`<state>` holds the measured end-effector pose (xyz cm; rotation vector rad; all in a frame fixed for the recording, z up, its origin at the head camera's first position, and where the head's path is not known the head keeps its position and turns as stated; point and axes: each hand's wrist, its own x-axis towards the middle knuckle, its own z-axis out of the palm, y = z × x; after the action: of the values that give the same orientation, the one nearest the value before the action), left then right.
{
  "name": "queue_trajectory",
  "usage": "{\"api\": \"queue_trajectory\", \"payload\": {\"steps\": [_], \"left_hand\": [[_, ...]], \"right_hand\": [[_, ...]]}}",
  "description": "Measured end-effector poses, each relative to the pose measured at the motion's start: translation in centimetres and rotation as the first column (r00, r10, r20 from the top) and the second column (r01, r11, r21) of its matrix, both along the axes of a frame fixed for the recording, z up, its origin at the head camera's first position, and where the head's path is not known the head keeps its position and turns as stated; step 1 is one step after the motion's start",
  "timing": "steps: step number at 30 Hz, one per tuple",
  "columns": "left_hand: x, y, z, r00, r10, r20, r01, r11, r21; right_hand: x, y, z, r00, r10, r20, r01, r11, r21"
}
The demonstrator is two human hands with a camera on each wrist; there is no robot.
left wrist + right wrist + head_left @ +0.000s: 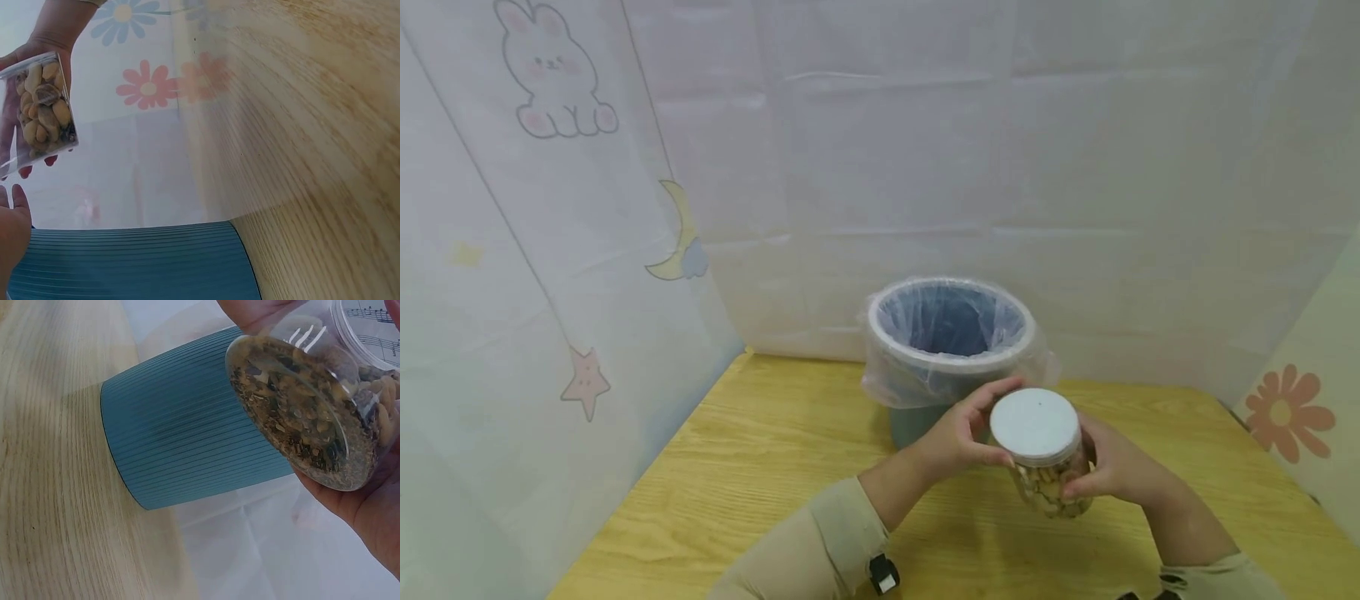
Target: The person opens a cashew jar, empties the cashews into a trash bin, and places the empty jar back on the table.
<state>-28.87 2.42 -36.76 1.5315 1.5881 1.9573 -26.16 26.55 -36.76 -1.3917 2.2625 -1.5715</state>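
A clear round jar (1047, 487) of peanuts in their shells is held up over the table, slightly tilted, with a white lid (1036, 423) on top. My left hand (951, 437) holds the lid's left side, thumb at its near edge and fingers behind. On the other side my right hand (1123, 468) grips the jar body, its thumb across the front. Brown bits lie over the jar's bottom (294, 419) in the right wrist view. Only part of the left hand (11, 231) shows in the left wrist view.
A blue-green ribbed bin (917, 427), with a white rim and a clear plastic liner (887, 379), stands just behind the hands. Under it is a wood-grain table (760, 467). Printed cloth walls (880, 150) enclose the table's back and sides.
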Motion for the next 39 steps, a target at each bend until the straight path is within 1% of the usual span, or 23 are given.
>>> {"api": "queue_trajectory", "payload": {"steps": [1,4,6,8,9,13,17,20,25,27,34,39], "left_hand": [[-0.1,-0.1,-0.1,1.000,-0.011,-0.005,0.011,1.000,0.002],[0.4,-0.4,0.7,0.999,-0.025,-0.037,0.025,1.000,-0.001],[0.7,-0.7,1.1,0.998,-0.020,-0.062,0.019,1.000,-0.011],[1.0,-1.0,1.8,0.997,-0.020,-0.069,0.019,1.000,-0.019],[1.0,-1.0,1.8,0.997,-0.019,-0.071,0.017,1.000,-0.022],[0.4,-1.1,1.5,0.998,-0.028,-0.059,0.027,0.999,-0.025],[-0.6,-0.9,0.6,0.997,-0.043,-0.058,0.041,0.999,-0.021],[-1.1,-0.7,0.0,0.997,-0.050,-0.064,0.049,0.999,-0.022],[-1.0,-0.6,-0.1,0.995,-0.060,-0.082,0.058,0.998,-0.020],[-0.9,-0.5,0.0,0.994,-0.059,-0.090,0.057,0.998,-0.020],[-0.9,-0.3,0.0,0.993,-0.067,-0.097,0.066,0.998,-0.020],[-0.8,-0.3,0.0,0.994,-0.087,-0.064,0.086,0.996,-0.017]], "right_hand": [[0.0,0.0,0.0,1.000,-0.006,0.001,0.006,1.000,0.002],[0.0,0.1,0.1,1.000,0.003,-0.012,-0.003,1.000,0.002],[0.1,0.1,0.2,1.000,0.019,-0.016,-0.020,1.000,-0.003],[0.0,0.0,0.3,0.999,0.034,-0.024,-0.034,0.999,-0.006],[0.0,0.0,0.3,0.999,0.043,-0.027,-0.043,0.999,-0.006],[-0.1,0.0,0.3,0.998,0.064,-0.014,-0.065,0.998,-0.008],[-0.1,-0.1,0.2,0.995,0.099,0.003,-0.099,0.995,-0.024],[-0.1,-0.3,0.1,0.993,0.120,0.006,-0.120,0.992,-0.044],[-0.1,-0.5,-0.2,0.985,0.172,0.025,-0.170,0.983,-0.071],[-0.1,-0.6,-0.2,0.982,0.190,0.018,-0.189,0.979,-0.076],[-0.1,-0.7,-0.1,0.984,0.178,0.018,-0.176,0.981,-0.079],[-0.3,-0.9,-0.2,0.984,0.175,0.020,-0.173,0.982,-0.073]]}}
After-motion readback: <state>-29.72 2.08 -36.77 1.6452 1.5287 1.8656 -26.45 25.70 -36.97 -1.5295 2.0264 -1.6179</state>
